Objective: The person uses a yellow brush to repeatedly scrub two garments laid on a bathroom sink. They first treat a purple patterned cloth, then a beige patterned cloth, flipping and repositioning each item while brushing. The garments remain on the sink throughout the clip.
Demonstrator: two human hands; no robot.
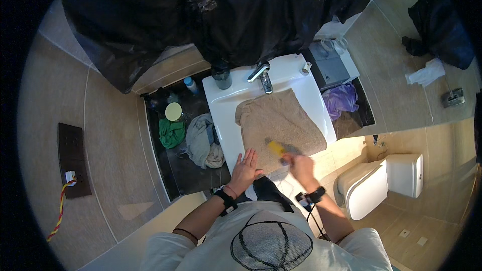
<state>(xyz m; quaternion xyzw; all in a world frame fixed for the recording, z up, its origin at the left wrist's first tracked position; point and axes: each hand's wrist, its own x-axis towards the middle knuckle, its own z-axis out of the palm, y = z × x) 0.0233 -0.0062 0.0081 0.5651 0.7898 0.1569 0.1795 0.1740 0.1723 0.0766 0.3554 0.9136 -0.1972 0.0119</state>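
A brown towel (281, 120) lies spread over the white washbasin (219, 120), its near edge hanging by the front rim. My left hand (244, 169) rests flat on the towel's near left corner, fingers stretched out and holding nothing. Closed round a yellow brush (275, 147), my right hand (299, 166) is at the towel's near edge. Motion blurs this hand, and its fingers cover the brush's handle. The brush's far end meets the cloth beside a small dark patch. Behind the towel stands the chrome faucet (265, 78).
Left of the basin, a dark counter bears a green cloth (172, 133), grey cloths (201, 140), a yellow-lidded jar (173, 112) and a blue-capped bottle (191, 85). A grey box (329, 65) and purple cloth (340, 101) sit right. Black plastic (241, 15) hangs behind; a toilet (371, 190) stands right.
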